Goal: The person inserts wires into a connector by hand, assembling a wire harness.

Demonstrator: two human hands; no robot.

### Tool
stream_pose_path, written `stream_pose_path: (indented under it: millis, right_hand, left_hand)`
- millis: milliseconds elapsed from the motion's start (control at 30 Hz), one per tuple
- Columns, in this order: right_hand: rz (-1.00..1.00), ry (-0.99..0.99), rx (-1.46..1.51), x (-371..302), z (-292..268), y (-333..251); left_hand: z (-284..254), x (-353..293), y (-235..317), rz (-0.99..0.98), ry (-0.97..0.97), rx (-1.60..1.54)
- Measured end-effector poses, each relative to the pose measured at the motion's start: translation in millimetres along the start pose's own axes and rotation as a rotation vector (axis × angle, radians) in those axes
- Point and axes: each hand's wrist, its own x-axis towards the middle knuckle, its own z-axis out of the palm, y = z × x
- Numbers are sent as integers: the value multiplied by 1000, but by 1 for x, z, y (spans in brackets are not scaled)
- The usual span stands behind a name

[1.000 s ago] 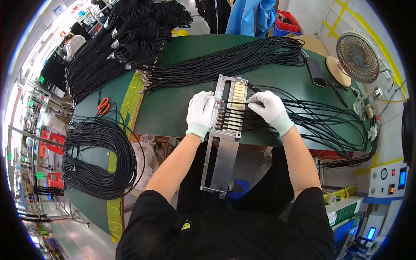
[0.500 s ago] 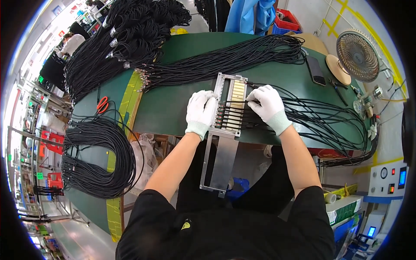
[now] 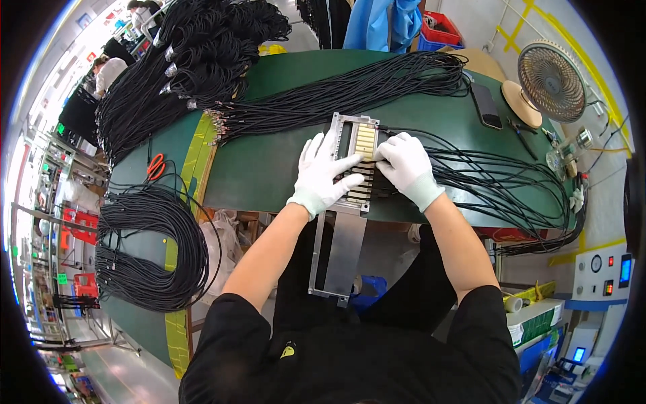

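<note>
A long metal fixture [image 3: 344,249] with a row of cream-coloured slots [image 3: 365,138] reaches over the table's near edge toward my lap. Black cables lie side by side across its lower slots. My left hand [image 3: 321,176], in a white glove, rests on the fixture with its fingers spread; thumb and forefinger stretch over the slots and cables. At the fixture's right side my gloved right hand [image 3: 406,167] pinches a black cable, its fingertips partly hidden. More black cables [image 3: 498,178] trail from there to the right across the green table [image 3: 269,175].
A long cable bundle [image 3: 336,91] lies behind the fixture. Coiled cables [image 3: 155,249] and red-handled scissors [image 3: 155,166] are at left, beside a big cable heap [image 3: 202,54]. On the right are a phone [image 3: 486,106], pliers [image 3: 522,140] and a fan [image 3: 552,82].
My left hand has opened and moved right, its fingers now spread across the slots. My right hand has shifted slightly left and down, still pinching at the fixture's right side.
</note>
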Motion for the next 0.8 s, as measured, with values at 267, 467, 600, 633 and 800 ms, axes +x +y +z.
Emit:
stream_pose_path:
  millis: [267, 467, 600, 633, 800]
  right_hand:
    - [207, 114, 162, 5, -9, 38]
    - [268, -66, -84, 3, -7, 21]
    - [360, -2, -138, 13, 6, 26]
    - [357, 1, -139, 14, 8, 29]
    - [321, 137, -76, 18, 11, 35]
  left_hand:
    - [-4, 14, -5, 91, -53, 178]
    - [12, 7, -5, 34, 11, 10]
    - [3, 5, -5, -10, -22, -25]
    - [2, 6, -5, -3, -25, -36]
    - [11, 6, -9, -2, 15, -101]
